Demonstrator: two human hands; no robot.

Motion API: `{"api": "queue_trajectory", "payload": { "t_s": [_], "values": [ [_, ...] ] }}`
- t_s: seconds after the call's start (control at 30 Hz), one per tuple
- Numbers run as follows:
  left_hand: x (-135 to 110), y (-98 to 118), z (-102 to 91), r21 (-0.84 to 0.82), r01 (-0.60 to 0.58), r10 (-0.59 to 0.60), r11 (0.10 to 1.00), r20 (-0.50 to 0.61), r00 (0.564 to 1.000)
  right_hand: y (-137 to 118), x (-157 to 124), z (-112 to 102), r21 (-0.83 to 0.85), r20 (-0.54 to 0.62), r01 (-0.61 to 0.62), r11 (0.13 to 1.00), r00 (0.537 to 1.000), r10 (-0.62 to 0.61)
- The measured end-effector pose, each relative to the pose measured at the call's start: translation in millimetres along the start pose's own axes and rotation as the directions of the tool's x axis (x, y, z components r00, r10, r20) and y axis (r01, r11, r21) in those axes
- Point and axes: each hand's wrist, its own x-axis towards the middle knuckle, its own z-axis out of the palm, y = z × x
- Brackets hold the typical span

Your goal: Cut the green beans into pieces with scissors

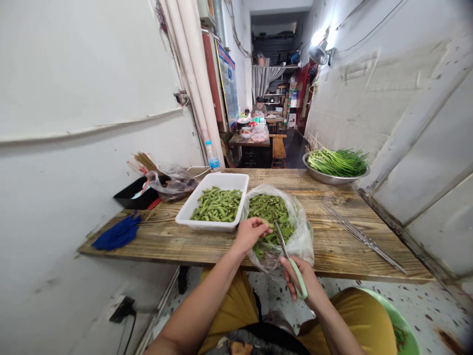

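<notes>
Nearest, a pale green basin (388,301) sits low beside your right knee, below the wooden table (325,236). Just past the table's near edge, your right hand (303,281) is closed around the green handles of the scissors (283,245), with the blades pointing away and leaning left, probably so their tips meet what your other hand offers; whether they are parted, you cannot tell at this size. Your left hand (253,232) is nearly closed, thumb and fingertips pinching a green pod (269,224) over the bag, a grip that seems meant to leave one end free beside the blade tips. Whether metal touches pod is unclear. Under both hands lies the open plastic bag (303,234), its mouth spread wide, likely for easy reach into the loose pods (270,206) inside. The white tray (207,224) stands just left of it, within short reach, holding more pods (219,203). A blue cloth (117,231) lies at the left, and metal skewers (365,239) lie at the right, both outside your working space. Farther off, a metal bowl (334,178) of long green stalks (338,161) stands at the far right, and a bottle (213,158) behind the tray.
</notes>
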Motion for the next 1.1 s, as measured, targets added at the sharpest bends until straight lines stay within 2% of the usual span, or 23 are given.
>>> {"api": "queue_trajectory", "payload": {
  "t_s": [0.03,0.07,0.1,0.13,0.2,0.23,0.27,0.33,0.4,0.47,0.57,0.7,0.87,0.97,1.1],
  "values": [
    [4,3,-10.9,0.092,-0.082,0.091,0.992,-0.096,0.991,2,1,-1,0.029,0.001,0.009,1.000,1.000,-0.009],
    [8,7,-23.4,0.216,-0.160,0.204,0.963,-0.200,0.958,4,1,-3,0.058,0.003,0.017,0.998,1.000,-0.017],
    [12,11,-36.1,0.364,-0.214,0.329,0.906,-0.290,0.899,6,2,-4,0.083,0.011,0.017,0.996,1.000,-0.018],
    [15,16,-47.9,0.520,-0.236,0.450,0.821,-0.334,0.828,8,2,-5,0.099,0.023,0.014,0.995,1.000,-0.017],
    [18,23,-63.7,0.766,-0.206,0.631,0.609,-0.311,0.710,11,2,-6,0.109,0.050,0.009,0.994,0.999,-0.014],
    [17,25,-65.9,0.843,-0.192,0.681,0.503,-0.250,0.689,12,2,-6,0.111,0.060,0.006,0.994,0.998,-0.013],
    [16,25,-64.1,0.892,-0.195,0.699,0.407,-0.167,0.695,13,1,-5,0.113,0.065,0.006,0.994,0.998,-0.014],
    [10,22,-50.6,0.931,-0.255,0.647,0.262,0.027,0.762,13,1,-4,0.113,0.064,0.015,0.993,0.998,-0.022],
    [3,12,-30.9,0.935,-0.301,0.526,0.189,0.162,0.835,12,0,-3,0.110,0.052,0.026,0.994,0.998,-0.032],
    [-2,1,-13.2,0.954,-0.251,0.439,0.162,0.158,0.884,11,0,-3,0.105,0.032,0.029,0.994,0.999,-0.032],
    [-3,-14,0.7,0.972,-0.163,0.374,0.169,0.090,0.923,11,-2,-4,0.101,0.019,0.025,0.995,0.999,-0.027],
    [3,-20,4.5,0.971,-0.110,0.328,0.211,0.035,0.944,12,-4,-4,0.097,0.025,0.024,0.995,0.999,-0.026],
    [3,-19,13.4,0.980,-0.039,0.277,0.194,-0.017,0.961,12,-4,-2,0.072,0.024,0.024,0.997,0.999,-0.026],
    [0,-22,17.7,0.964,-0.086,0.302,0.252,0.006,0.953,13,-4,-3,0.059,0.044,0.024,0.998,0.999,-0.027],
    [2,-24,16.5,0.923,-0.199,0.399,0.329,0.055,0.915,15,-5,-5,0.043,0.051,0.028,0.999,0.998,-0.030]
  ]
}}
